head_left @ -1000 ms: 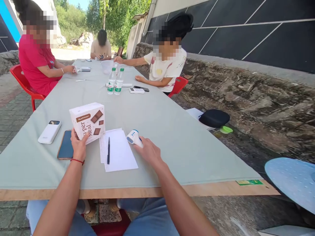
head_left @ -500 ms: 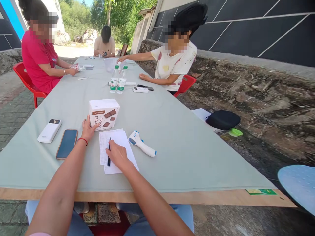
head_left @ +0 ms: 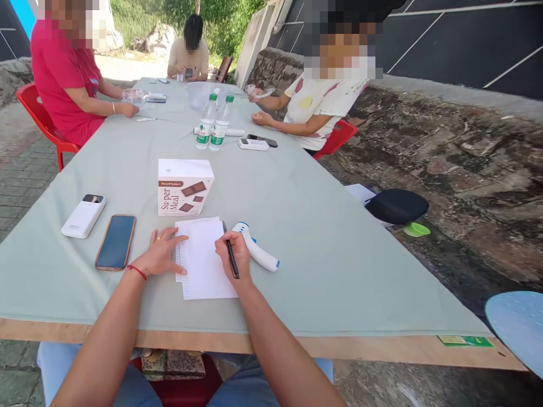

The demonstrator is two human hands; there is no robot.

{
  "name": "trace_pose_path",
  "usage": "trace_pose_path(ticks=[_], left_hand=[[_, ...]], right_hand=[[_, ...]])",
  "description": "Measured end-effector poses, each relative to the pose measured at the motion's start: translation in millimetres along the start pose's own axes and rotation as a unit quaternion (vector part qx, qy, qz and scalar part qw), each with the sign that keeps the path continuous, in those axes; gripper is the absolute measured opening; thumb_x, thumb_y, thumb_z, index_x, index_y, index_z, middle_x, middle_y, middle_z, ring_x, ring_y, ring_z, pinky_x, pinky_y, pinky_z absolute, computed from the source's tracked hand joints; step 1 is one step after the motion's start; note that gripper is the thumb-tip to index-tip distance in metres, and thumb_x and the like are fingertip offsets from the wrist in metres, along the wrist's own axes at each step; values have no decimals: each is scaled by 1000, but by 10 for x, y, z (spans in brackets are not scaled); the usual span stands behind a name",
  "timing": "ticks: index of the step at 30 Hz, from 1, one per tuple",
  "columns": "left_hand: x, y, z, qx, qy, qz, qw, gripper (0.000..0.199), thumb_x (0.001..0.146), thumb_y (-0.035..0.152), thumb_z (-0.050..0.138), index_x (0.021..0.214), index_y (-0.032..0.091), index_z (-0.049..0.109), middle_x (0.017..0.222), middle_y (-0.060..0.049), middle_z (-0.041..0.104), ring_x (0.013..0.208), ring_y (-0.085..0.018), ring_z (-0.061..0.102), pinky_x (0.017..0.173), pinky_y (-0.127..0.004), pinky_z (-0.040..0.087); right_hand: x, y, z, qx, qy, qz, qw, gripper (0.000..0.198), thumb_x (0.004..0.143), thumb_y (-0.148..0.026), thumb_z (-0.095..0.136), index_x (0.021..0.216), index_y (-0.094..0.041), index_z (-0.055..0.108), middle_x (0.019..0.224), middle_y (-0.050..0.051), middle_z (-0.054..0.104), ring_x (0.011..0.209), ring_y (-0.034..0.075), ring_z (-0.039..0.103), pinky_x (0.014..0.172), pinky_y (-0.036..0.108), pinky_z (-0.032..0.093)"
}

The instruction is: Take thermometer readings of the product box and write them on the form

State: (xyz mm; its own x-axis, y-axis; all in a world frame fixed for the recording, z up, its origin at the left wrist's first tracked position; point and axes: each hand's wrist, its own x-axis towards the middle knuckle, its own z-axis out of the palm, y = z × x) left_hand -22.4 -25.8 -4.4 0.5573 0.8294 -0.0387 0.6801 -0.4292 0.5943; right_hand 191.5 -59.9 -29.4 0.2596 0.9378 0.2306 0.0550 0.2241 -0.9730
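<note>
Between my hands lie sheets of white paper (head_left: 206, 265), stacked slightly askew, with rows of small marks along the left edge. My left hand (head_left: 163, 251) is spread out, its thumb and fingertips at the left side of the paper. In my right hand (head_left: 235, 251) I grip a black pen (head_left: 232, 260), held over the right side of the sheets. A white box of chocolate meal bars (head_left: 185, 189) stands upright just beyond the paper. Partly behind my right hand lies a white and blue infrared thermometer (head_left: 263, 255).
A phone (head_left: 116, 242) and a white power bank (head_left: 83, 216) lie at the left. Farther off stand two water bottles (head_left: 212, 124) and a clear plastic bowl (head_left: 197, 96), near another power bank (head_left: 253, 144). Three people sit around the cloth-covered table (head_left: 339, 271).
My left hand has let go of the box and come down to the paper. My right hand has lifted the pen and moved right. The person at right has drawn a hand back, holding clear plastic.
</note>
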Motion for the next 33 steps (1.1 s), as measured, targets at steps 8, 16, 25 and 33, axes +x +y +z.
trace_pose_path(ticks=[8,16,25,33], left_hand=[[-13,76,73,73,21,-1,997,65,68,42,79,127,25,56,146,-18,39,140,-36,27,113,-64,6],[-23,138,133,71,60,1,996,48,76,35,69,122,26,58,142,-14,44,136,-35,31,113,-63,9],[-11,170,176,73,71,-9,995,47,75,33,70,120,26,58,141,-13,45,136,-34,31,114,-61,9],[-7,159,189,46,82,-6,996,46,72,32,71,117,27,60,140,-11,45,135,-35,32,114,-62,7]], right_hand=[[-141,-181,107,26,-63,110,992,24,73,-40,61,85,-20,65,66,-1,63,61,15,57,63,32,48],[-242,-102,190,-102,-39,94,989,10,64,-33,55,63,-23,56,56,-4,58,53,14,50,54,28,43],[-264,-137,193,-141,-59,90,984,11,66,-34,53,63,-24,54,57,-3,59,57,15,52,57,30,44],[-271,-142,183,-154,-81,87,981,11,67,-34,52,63,-24,53,57,-3,58,57,15,51,57,30,44]])
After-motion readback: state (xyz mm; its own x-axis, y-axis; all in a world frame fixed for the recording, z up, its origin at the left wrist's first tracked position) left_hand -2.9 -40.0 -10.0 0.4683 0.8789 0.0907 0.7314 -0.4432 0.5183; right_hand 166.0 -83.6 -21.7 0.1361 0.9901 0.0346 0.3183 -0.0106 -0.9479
